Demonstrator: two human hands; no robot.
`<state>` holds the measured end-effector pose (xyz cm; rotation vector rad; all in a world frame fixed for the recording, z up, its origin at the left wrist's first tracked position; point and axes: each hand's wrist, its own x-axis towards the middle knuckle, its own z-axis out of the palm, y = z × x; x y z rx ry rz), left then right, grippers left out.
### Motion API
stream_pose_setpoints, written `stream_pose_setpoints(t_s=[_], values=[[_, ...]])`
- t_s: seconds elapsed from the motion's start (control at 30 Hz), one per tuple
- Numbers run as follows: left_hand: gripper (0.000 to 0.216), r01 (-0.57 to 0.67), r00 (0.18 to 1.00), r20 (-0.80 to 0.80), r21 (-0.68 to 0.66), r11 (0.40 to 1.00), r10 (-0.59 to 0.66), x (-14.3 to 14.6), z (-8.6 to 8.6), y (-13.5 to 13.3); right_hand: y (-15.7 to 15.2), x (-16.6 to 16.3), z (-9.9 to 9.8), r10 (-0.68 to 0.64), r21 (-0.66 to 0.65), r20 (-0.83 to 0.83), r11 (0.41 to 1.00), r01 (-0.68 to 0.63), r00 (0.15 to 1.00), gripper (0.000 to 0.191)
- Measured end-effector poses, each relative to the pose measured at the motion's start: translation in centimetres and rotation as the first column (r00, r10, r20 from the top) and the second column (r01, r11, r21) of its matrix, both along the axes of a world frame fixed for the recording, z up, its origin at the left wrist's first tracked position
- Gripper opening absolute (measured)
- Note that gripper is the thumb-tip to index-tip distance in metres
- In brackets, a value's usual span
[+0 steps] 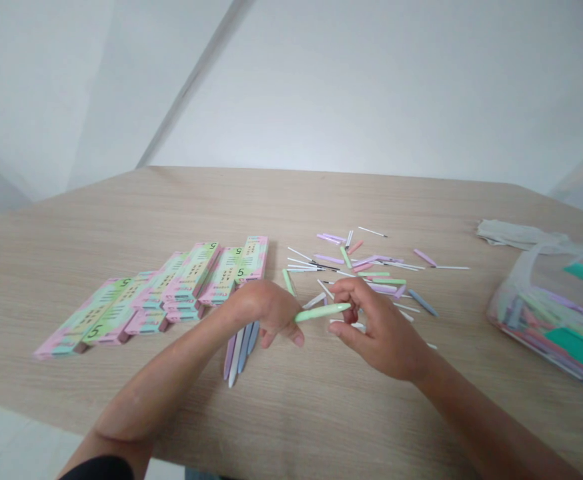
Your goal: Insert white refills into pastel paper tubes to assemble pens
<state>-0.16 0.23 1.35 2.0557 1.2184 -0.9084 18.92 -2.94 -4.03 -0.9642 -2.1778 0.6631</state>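
A light green pen (323, 312) is held over the table by my left hand (274, 310), whose wrist is bent and whose fingers partly hide one end of it. The pen's tapered tip points right, towards my right hand (381, 327). There the thumb and curled fingers stand apart around the tip; whether a finger touches it is hard to tell. Under and beside my left hand lie several finished-looking pens (239, 353) in purple, white and blue, side by side. Beyond my right hand, white refills (304, 267) and coloured pen parts (379, 260) are scattered.
Stacked pink and green boxes (191, 273) marked 5 stand on the left of the wooden table (321, 413). On the right is a clear plastic bag (501, 293) of coloured parts, with a white cloth-like item (521, 235) behind it. A white wall (371, 87) rises behind the table.
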Motion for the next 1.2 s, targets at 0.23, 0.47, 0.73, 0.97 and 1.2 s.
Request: stream_pose_setpoints(t_s=[0.23,0.47,0.73,0.97,1.2], values=[[0.042,0.023,1.0,0.017,-0.021,0.999,-0.023,0.09,-0.06,0.04,0.1,0.05,0.22,-0.03,0.046,0.067,0.999,0.027,0.997,0.016],[0.041,0.022,1.0,0.022,-0.022,1.0,-0.022,-0.03,-0.36,0.09,0.05,0.22,0.28,-0.021,0.044,0.093,0.999,0.017,0.995,0.013],[0.042,0.042,0.999,0.0,-0.014,0.999,-0.042,0.26,-0.15,-0.02,0.12,0.08,-0.09,-0.037,0.039,0.124,0.999,0.033,0.992,0.016],[0.043,0.038,0.999,-0.002,-0.034,0.999,-0.039,0.43,-0.02,-0.1,0.22,0.5,0.25,0.041,-0.019,0.086,0.999,-0.039,0.995,0.009],[0.042,0.044,0.999,0.011,-0.023,0.999,-0.044,0.45,0.1,-0.2,0.13,0.5,0.52,0.044,0.008,0.119,0.999,-0.046,0.992,0.016]])
